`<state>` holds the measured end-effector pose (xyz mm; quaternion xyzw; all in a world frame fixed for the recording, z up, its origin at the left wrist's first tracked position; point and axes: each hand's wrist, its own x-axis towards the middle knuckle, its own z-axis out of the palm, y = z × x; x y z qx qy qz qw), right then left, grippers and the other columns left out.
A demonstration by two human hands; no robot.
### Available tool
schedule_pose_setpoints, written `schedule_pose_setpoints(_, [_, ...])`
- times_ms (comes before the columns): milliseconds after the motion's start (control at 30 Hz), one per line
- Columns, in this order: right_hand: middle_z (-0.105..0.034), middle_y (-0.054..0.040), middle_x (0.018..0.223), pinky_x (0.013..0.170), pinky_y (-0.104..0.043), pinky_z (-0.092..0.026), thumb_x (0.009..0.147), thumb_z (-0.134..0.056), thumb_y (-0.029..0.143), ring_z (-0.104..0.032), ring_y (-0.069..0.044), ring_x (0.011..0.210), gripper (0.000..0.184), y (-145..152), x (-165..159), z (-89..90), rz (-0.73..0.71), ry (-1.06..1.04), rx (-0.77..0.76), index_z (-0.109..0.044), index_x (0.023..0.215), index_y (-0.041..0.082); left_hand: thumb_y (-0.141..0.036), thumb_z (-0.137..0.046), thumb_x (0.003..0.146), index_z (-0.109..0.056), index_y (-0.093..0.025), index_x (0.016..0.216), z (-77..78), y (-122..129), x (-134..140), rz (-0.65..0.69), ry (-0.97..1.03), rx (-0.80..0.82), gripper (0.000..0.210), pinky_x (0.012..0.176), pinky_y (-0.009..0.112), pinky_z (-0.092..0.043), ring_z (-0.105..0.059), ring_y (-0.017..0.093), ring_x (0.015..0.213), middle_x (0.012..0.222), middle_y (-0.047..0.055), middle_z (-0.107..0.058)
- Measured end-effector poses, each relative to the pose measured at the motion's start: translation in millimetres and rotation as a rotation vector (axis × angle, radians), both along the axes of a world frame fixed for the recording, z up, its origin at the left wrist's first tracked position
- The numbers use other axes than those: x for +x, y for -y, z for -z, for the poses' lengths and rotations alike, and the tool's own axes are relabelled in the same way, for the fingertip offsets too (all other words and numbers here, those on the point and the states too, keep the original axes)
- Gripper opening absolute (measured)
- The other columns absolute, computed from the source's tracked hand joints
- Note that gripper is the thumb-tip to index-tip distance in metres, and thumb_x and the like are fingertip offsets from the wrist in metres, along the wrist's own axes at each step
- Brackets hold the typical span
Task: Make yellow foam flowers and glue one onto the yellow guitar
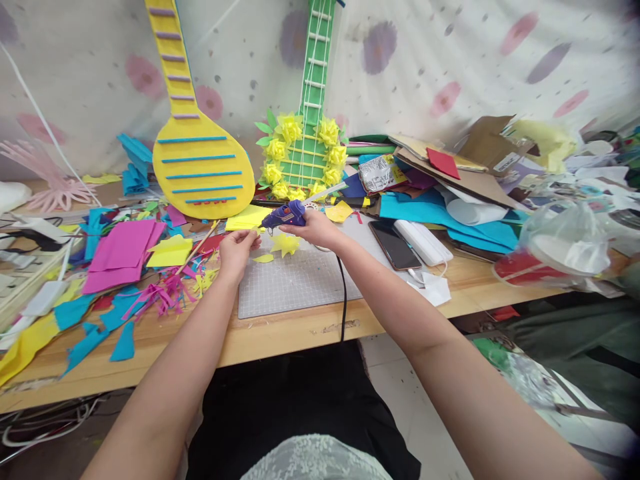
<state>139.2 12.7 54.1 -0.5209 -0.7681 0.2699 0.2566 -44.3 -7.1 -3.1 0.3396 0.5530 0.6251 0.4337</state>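
Observation:
My right hand (317,230) grips a blue-purple hot glue gun (286,215), its nozzle pointing left and a white glue stick jutting from the back. Close to the nozzle, my left hand (237,252) is closed in a pinch; whatever is between its fingertips is too small to make out. Below the gun, a yellow paper flower (285,245) lies on the grey cutting mat (300,290). One loose yellow petal (263,258) rests beside it, near my left fingers. A black cord hangs from the gun over the table's front edge.
A yellow paper guitar shape (203,163) and a green one (313,143) trimmed with yellow flowers lean at the back. Coloured paper scraps (120,257) crowd the left. To the right are a phone (394,244), a white power bank (423,243) and a bagged red cup (530,267).

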Motion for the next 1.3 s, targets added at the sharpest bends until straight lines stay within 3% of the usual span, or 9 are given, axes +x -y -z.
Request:
schedule_pose_setpoints(333, [-0.067,-0.0072,0.087,0.074,-0.031,-0.044,0.075,-0.061,0.05,-0.061,-0.021,0.083,0.039,-1,5,-1.3,0.009,0.083,0.073,-0.068,0.097,0.018,-0.022,-0.072,0.059,-0.061,-0.012,0.069,-0.9,0,-1,-0.029,0.032,0.022,0.018,0.06,0.024,-0.053,-0.06,0.01,0.054,0.058,-0.001,-0.061])
schedule_pose_setpoints(500, [-0.067,-0.007,0.082,0.072,-0.032,-0.045,0.07,-0.062,0.055,-0.061,-0.021,0.08,0.043,-8,37,0.4,0.174,-0.016,0.07,-0.068,0.09,0.017,-0.026,-0.074,0.057,-0.059,-0.014,0.071,-1.4,0,-3,-0.037,0.039,0.041,0.024,0.059,0.023,-0.052,-0.061,0.01,0.058,0.062,-0.001,-0.062])
schedule_pose_setpoints(733, [-0.063,-0.0066,0.064,0.06,-0.03,-0.046,0.073,-0.054,0.06,-0.057,-0.016,0.055,0.05,-27,107,37.5,0.628,-0.17,0.032,-0.065,0.087,0.013,-0.025,-0.072,0.057,-0.058,-0.015,0.073,-4.8,-4,-7,-0.003,0.063,0.079,0.024,0.066,0.026,-0.053,-0.063,0.011,0.064,0.069,0.0,-0.064])
schedule_pose_setpoints(867, [-0.066,-0.0094,0.071,0.066,-0.031,-0.047,0.074,-0.055,0.058,-0.062,-0.02,0.067,0.047,-29,121,59.3,0.683,-0.109,0.019,-0.065,0.087,0.014,-0.029,-0.072,0.058,-0.058,-0.016,0.075,-6.0,-10,-7,0.067,-0.023,0.122,0.026,0.065,0.026,-0.052,-0.064,0.012,0.065,0.074,0.0,-0.063])
schedule_pose_setpoints(967, [-0.068,-0.0125,0.086,0.075,-0.033,-0.047,0.074,-0.054,0.057,-0.064,-0.024,0.084,0.048,-28,119,65.8,0.674,-0.034,-0.019,-0.064,0.093,0.014,-0.033,-0.072,0.059,-0.059,-0.017,0.076,-4.3,-14,-10,0.1,-0.142,0.16,0.027,0.064,0.026,-0.052,-0.064,0.013,0.067,0.078,0.001,-0.062])
schedule_pose_setpoints(1133, [-0.06,-0.0177,0.113,0.085,-0.034,-0.043,0.066,-0.065,0.055,-0.056,-0.027,0.106,0.065,-17,120,56.3,0.672,0.135,0.035,-0.052,0.112,0.011,-0.035,-0.074,0.059,-0.068,-0.019,0.072,-13.9,-14,-16,0.146,-0.484,0.279,0.022,0.075,0.028,-0.052,-0.06,0.018,0.091,0.095,0.005,-0.061])
schedule_pose_setpoints(1200, [-0.058,-0.0199,0.111,0.085,-0.036,-0.042,0.061,-0.07,0.052,-0.054,-0.03,0.107,0.066,-6,124,46.0,0.696,0.262,0.055,-0.051,0.108,0.009,-0.036,-0.074,0.059,-0.07,-0.021,0.07,-23.2,-12,-17,0.201,-0.558,0.313,0.019,0.081,0.03,-0.051,-0.057,0.02,0.098,0.1,0.005,-0.061])
schedule_pose_setpoints(1300, [-0.06,-0.0168,0.1,0.08,-0.037,-0.042,0.062,-0.07,0.047,-0.055,-0.03,0.099,0.05,9,129,26.7,0.658,0.377,0.03,-0.053,0.095,0.013,-0.036,-0.073,0.062,-0.072,-0.024,0.071,-35.3,-12,-17,0.276,-0.65,0.358,0.014,0.094,0.035,-0.046,-0.056,0.02,0.1,0.101,0.004,-0.061])
